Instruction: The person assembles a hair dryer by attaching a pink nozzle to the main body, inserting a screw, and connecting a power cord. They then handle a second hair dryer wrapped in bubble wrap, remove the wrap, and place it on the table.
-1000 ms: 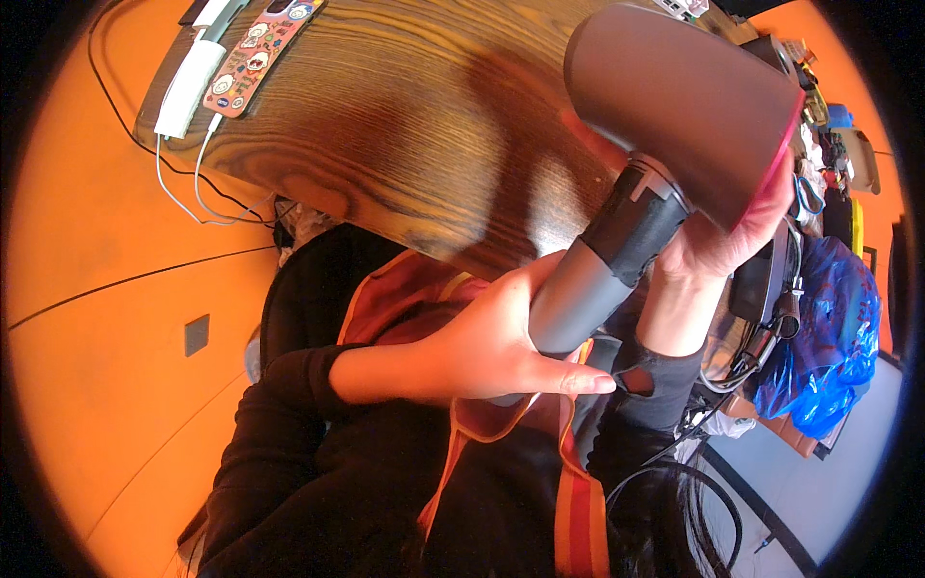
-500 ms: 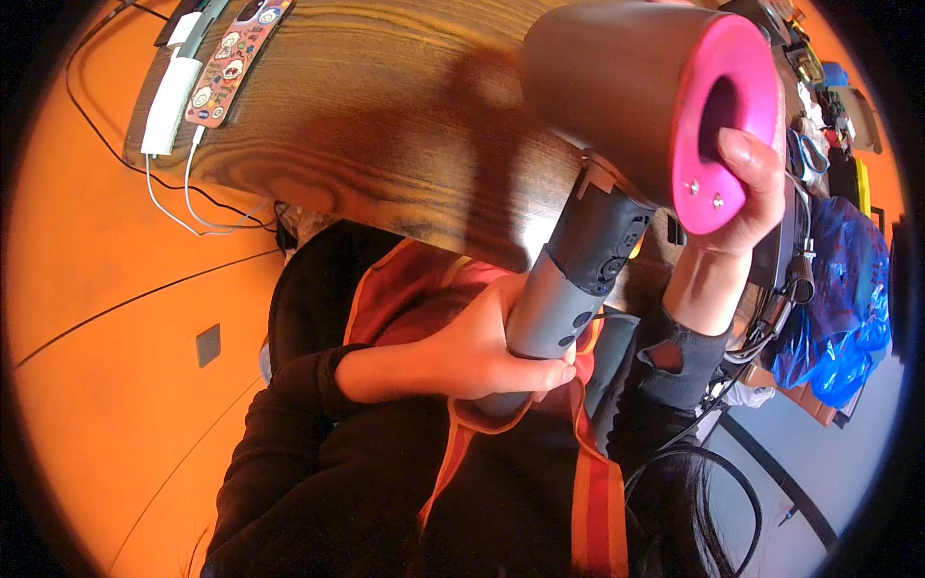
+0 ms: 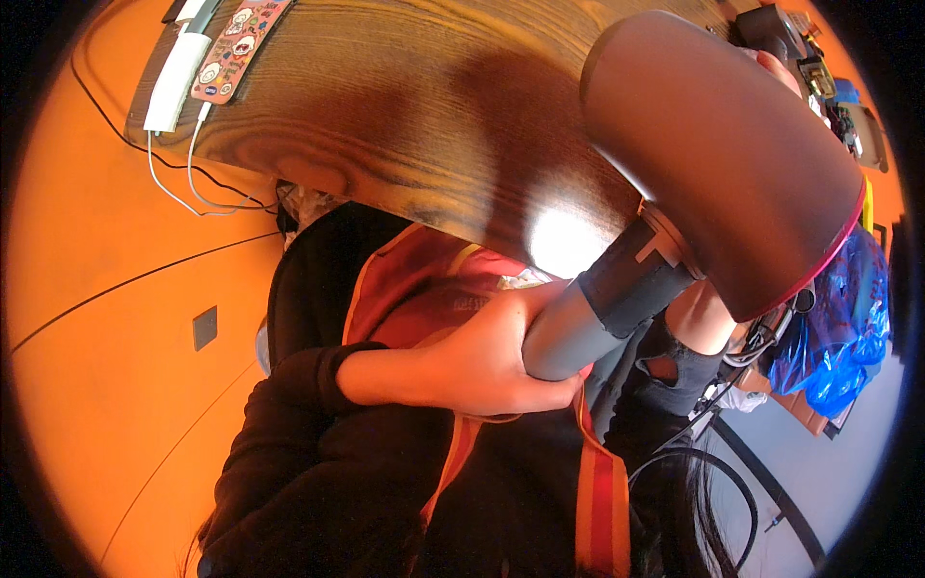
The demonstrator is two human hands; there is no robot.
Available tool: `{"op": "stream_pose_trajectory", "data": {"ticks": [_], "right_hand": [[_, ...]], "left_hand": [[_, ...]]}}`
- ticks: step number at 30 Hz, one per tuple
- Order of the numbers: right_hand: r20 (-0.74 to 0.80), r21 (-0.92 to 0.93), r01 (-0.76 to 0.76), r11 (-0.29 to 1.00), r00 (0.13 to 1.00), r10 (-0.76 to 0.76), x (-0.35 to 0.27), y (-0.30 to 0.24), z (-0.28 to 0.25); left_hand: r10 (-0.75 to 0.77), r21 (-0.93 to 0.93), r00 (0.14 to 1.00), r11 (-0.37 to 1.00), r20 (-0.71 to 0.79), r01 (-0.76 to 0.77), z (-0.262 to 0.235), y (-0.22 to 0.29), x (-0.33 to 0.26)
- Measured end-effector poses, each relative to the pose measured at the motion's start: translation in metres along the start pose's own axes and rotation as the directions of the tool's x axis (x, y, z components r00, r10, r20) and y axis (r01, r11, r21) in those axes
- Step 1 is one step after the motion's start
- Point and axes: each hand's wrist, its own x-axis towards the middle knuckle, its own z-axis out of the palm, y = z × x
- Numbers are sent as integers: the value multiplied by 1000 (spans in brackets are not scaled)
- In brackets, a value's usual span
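A large hair dryer fills the upper right, its grey-brown barrel (image 3: 713, 164) close to the camera with a pink rim along its lower right edge. My left hand (image 3: 482, 361) is wrapped around the lower end of the grey handle (image 3: 597, 313), above my lap. My right hand is almost wholly hidden behind the barrel. Only its wrist (image 3: 708, 320), in a black sleeve cuff, shows below the barrel, and a fingertip (image 3: 776, 65) shows at the barrel's top edge, so it seems to grip the barrel from behind.
A dark wooden table (image 3: 385, 116) lies ahead, with a stickered phone (image 3: 241, 48), a white charger block (image 3: 178, 82) and white cables at its left end. Small electronics (image 3: 805, 53) sit at the far right. A blue plastic bag (image 3: 853, 328) and black cables (image 3: 718, 472) lie at the right.
The dryer's barrel has swung round: its pink end faced the camera half a second ago and now points away to the lower right. Both hands stay on the dryer.
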Motion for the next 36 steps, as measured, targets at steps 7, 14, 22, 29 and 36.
{"op": "stream_pose_trajectory", "data": {"ticks": [7,14,22,29,36], "right_hand": [[-17,56,64,996,998,-63,3,-5,2],[-175,108,77,991,983,-57,86,-38,30],[46,-222,129,967,992,-122,20,-59,45],[223,-508,63,859,973,60,-110,-56,74],[174,-588,315,745,949,-263,-138,-57,80]], "left_hand": [[-66,-6,997,998,-51,65,4,0,5],[30,-197,999,980,45,-20,-7,46,32],[392,-380,919,856,34,-351,-4,91,42],[618,-651,762,662,194,-371,4,109,42],[612,-351,787,721,-80,-597,52,86,17]]}}
